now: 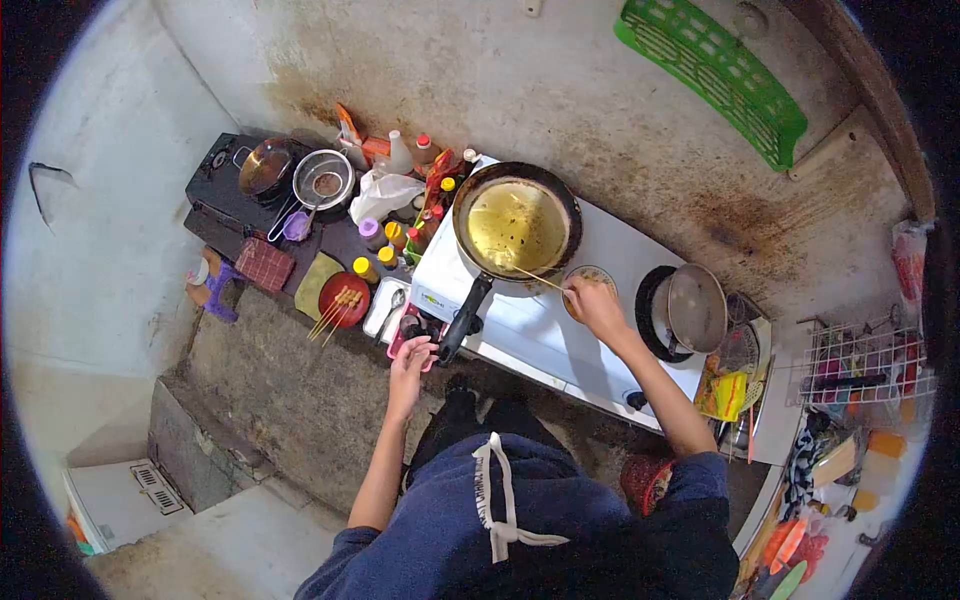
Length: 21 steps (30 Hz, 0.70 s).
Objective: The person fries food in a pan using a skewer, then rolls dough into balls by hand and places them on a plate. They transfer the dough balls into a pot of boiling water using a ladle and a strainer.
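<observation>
A black frying pan [572, 215] with yellowish oil sits on the white gas stove [530, 310]. My right hand [597, 305] is closed on a thin wooden skewer [543, 278] that slants over the pan's near rim, its far end in the oil. What is on that end is hard to make out. Under the skewer, by my right hand, stands a small bowl [590, 272]. My left hand [410, 362] is beside the pan's black handle [466, 322], fingers loosely bent and apart, with nothing visibly held. Just behind it is a pink-edged container [408, 325], partly hidden.
Left of the stove, a red plate [350, 318] bears several skewers, beside a white tray [382, 312] with a spoon. Seasoning bottles [395, 235], a strainer [324, 178] and a pot [268, 168] stand farther back. Another pan [697, 308] occupies the stove's right end.
</observation>
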Each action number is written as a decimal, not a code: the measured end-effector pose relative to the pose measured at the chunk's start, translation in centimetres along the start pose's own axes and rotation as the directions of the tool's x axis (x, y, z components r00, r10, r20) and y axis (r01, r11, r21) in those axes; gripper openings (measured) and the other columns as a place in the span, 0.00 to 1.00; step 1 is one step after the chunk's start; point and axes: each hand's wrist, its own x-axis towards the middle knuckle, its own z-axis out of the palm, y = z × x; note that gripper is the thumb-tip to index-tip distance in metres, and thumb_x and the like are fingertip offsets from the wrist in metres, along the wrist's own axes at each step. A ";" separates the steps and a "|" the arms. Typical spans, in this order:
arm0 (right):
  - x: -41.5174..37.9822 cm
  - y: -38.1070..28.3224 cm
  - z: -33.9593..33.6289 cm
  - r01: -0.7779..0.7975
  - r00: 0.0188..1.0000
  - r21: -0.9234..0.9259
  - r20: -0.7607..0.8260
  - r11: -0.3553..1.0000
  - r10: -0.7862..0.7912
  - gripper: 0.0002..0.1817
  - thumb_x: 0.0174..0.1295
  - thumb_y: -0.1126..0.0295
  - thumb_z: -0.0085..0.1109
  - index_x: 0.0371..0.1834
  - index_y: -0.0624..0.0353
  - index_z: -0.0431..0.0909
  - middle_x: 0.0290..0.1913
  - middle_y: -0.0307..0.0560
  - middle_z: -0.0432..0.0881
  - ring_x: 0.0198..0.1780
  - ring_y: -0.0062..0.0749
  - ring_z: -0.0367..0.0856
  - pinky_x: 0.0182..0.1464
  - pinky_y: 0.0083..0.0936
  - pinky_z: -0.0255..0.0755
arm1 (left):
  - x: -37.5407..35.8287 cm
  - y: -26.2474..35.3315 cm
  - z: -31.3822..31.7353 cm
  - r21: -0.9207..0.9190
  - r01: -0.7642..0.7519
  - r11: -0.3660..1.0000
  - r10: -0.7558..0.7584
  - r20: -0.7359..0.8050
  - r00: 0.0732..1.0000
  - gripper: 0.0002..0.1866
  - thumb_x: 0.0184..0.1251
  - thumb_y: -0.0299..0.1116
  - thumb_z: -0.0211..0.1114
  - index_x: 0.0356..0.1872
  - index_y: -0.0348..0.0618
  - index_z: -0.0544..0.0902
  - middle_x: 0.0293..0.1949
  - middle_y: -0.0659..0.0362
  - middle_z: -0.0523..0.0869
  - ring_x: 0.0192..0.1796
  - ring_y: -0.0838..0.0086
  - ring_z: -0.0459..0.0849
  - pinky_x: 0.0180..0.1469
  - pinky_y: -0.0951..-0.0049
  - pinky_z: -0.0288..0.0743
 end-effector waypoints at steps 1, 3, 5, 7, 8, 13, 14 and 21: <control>-0.2 -0.1 0.0 -0.028 0.999 0.014 0.016 1.000 0.027 0.06 0.53 0.72 0.50 0.29 0.65 0.73 0.27 0.62 0.77 0.33 0.54 0.77 0.38 0.44 0.69 | -0.1 0.1 0.1 0.011 0.003 1.000 -0.003 -0.009 1.000 0.14 0.64 0.29 0.50 0.48 0.35 0.71 0.40 0.58 0.79 0.40 0.78 0.77 0.45 0.81 0.69; -0.5 -0.3 0.0 -0.053 0.998 0.030 0.033 0.998 0.052 0.06 0.53 0.73 0.50 0.30 0.65 0.73 0.27 0.62 0.77 0.33 0.54 0.77 0.38 0.44 0.69 | -0.1 0.0 -0.1 0.024 0.005 1.000 -0.004 -0.020 1.000 0.14 0.63 0.29 0.50 0.48 0.35 0.71 0.40 0.58 0.79 0.40 0.78 0.77 0.45 0.81 0.68; -0.7 -0.4 -0.2 -0.021 0.995 -0.003 0.096 1.000 0.021 0.07 0.51 0.73 0.52 0.32 0.64 0.73 0.30 0.61 0.77 0.34 0.53 0.77 0.39 0.43 0.70 | 0.1 -0.8 -0.5 -0.016 -0.001 1.000 0.001 -0.010 1.000 0.14 0.64 0.29 0.49 0.48 0.35 0.71 0.40 0.58 0.79 0.39 0.78 0.77 0.45 0.81 0.68; -0.9 -0.8 0.1 -0.012 0.997 -0.004 0.081 1.000 0.013 0.08 0.51 0.73 0.53 0.32 0.64 0.73 0.31 0.60 0.78 0.35 0.53 0.77 0.39 0.42 0.71 | 0.1 -0.7 -0.5 -0.002 -0.011 1.000 0.011 -0.010 1.000 0.14 0.64 0.29 0.49 0.49 0.35 0.71 0.40 0.58 0.79 0.39 0.78 0.77 0.45 0.81 0.68; -1.0 -1.0 0.2 -0.003 0.998 -0.007 0.065 1.000 0.004 0.08 0.50 0.73 0.54 0.32 0.64 0.74 0.32 0.59 0.78 0.35 0.52 0.77 0.39 0.42 0.71 | 0.1 -0.6 -0.5 0.011 -0.021 1.000 0.021 -0.009 1.000 0.14 0.64 0.29 0.49 0.49 0.35 0.71 0.40 0.58 0.79 0.39 0.78 0.77 0.46 0.80 0.68; -1.1 -2.2 0.2 0.010 0.997 0.015 0.070 1.000 -0.011 0.09 0.51 0.71 0.54 0.32 0.64 0.76 0.33 0.58 0.78 0.36 0.52 0.78 0.40 0.42 0.71 | 0.0 -0.3 -0.2 0.030 -0.007 1.000 0.007 -0.012 1.000 0.14 0.64 0.28 0.48 0.48 0.35 0.71 0.41 0.58 0.79 0.41 0.78 0.77 0.47 0.79 0.68; -1.0 -2.3 0.1 0.021 0.999 0.040 0.048 0.999 -0.023 0.09 0.51 0.70 0.53 0.31 0.64 0.77 0.32 0.59 0.78 0.36 0.52 0.78 0.40 0.42 0.71 | 0.1 -0.5 -0.3 0.020 -0.011 1.000 0.011 0.000 1.000 0.14 0.63 0.28 0.48 0.48 0.35 0.71 0.41 0.57 0.79 0.42 0.77 0.76 0.47 0.79 0.69; 0.0 -0.8 1.0 -0.038 0.998 0.097 0.050 0.995 0.033 0.10 0.53 0.68 0.52 0.29 0.64 0.79 0.29 0.61 0.78 0.34 0.53 0.78 0.41 0.42 0.70 | 0.0 0.1 0.2 0.017 -0.008 1.000 0.008 -0.001 1.000 0.14 0.63 0.28 0.49 0.48 0.34 0.71 0.41 0.57 0.79 0.42 0.76 0.76 0.48 0.78 0.69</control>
